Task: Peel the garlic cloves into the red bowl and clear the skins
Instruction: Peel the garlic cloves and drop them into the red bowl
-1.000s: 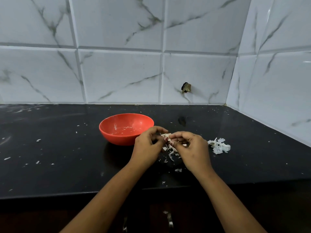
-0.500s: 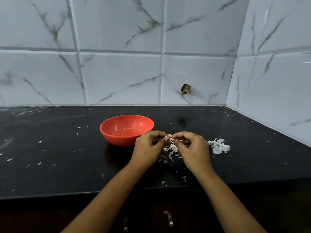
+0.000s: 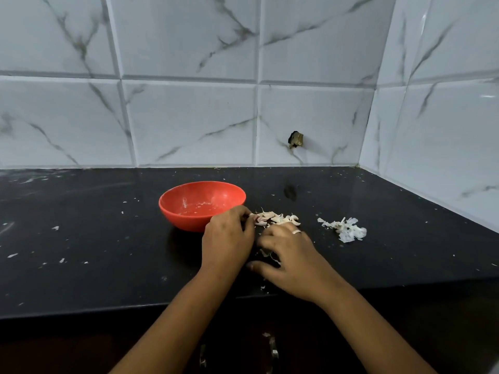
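Hands at work over a black counter [image 3: 94, 238], seen from the head camera. The left hand [image 3: 228, 238] lies knuckles-up, forearm running in from the lower edge. Its fingers are curled forward, their tips at the left end of the garlic pile [image 3: 275, 219]. Whether they pinch a clove there cannot be told. The right hand [image 3: 291, 256] is palm-down and released, grasping nothing. Its fingers are spread and slightly bent, its thumb [image 3: 255, 265] is stretched left along the counter, and a ring [image 3: 296, 232] sits on one finger. Skin scraps [image 3: 267, 253] lie between its thumb and fingers.

The garlic pile, cloves and husks mixed, rests on the counter just right of the red bowl [image 3: 189, 222]. Its long axis runs left to right, from the left fingertips to just beyond the ring. The heading of single cloves is too small to read. The bowl stands upright, mouth up, touching neither hand visibly. A separate heap of white skins [image 3: 347, 230] lies well to the right.
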### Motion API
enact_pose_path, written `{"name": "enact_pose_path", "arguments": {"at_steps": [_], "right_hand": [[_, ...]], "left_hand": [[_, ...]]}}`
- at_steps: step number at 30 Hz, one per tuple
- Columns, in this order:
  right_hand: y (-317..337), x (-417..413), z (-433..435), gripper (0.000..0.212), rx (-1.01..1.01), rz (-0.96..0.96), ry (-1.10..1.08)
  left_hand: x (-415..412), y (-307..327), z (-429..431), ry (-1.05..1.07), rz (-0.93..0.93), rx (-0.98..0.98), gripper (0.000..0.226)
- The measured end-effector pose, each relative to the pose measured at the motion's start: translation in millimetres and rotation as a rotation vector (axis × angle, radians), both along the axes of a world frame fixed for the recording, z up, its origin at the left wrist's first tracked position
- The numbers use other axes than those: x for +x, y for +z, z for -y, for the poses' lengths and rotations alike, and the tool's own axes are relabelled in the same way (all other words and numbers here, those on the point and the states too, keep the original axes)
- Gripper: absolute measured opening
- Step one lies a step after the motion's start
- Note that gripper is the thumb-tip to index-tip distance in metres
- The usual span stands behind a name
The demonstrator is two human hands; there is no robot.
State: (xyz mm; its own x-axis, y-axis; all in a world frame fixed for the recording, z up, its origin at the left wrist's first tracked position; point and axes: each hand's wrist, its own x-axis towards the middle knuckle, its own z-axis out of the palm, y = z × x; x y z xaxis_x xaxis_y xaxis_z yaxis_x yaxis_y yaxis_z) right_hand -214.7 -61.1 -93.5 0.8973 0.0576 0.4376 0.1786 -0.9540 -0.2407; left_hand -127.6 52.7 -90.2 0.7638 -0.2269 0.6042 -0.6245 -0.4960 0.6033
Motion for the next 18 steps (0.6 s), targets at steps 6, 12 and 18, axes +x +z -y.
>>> {"name": "enact_pose_path", "arguments": {"at_steps": [6, 12, 18], "right_hand": [[4, 14, 21, 0.03, -0.287, 0.107, -0.267], [7, 14, 46, 0.007, 0.109, 0.253, -0.298], [8, 16, 17, 0.03, 0.583, 0.128, 0.019]], "left_hand": [[2, -1, 1, -0.04, -0.066, 0.04, 0.012], [3, -1, 2, -0.213, -0.11, 0.033, 0.011], [3, -1, 2, -0.275, -0.09, 0.01, 0.013]]}}
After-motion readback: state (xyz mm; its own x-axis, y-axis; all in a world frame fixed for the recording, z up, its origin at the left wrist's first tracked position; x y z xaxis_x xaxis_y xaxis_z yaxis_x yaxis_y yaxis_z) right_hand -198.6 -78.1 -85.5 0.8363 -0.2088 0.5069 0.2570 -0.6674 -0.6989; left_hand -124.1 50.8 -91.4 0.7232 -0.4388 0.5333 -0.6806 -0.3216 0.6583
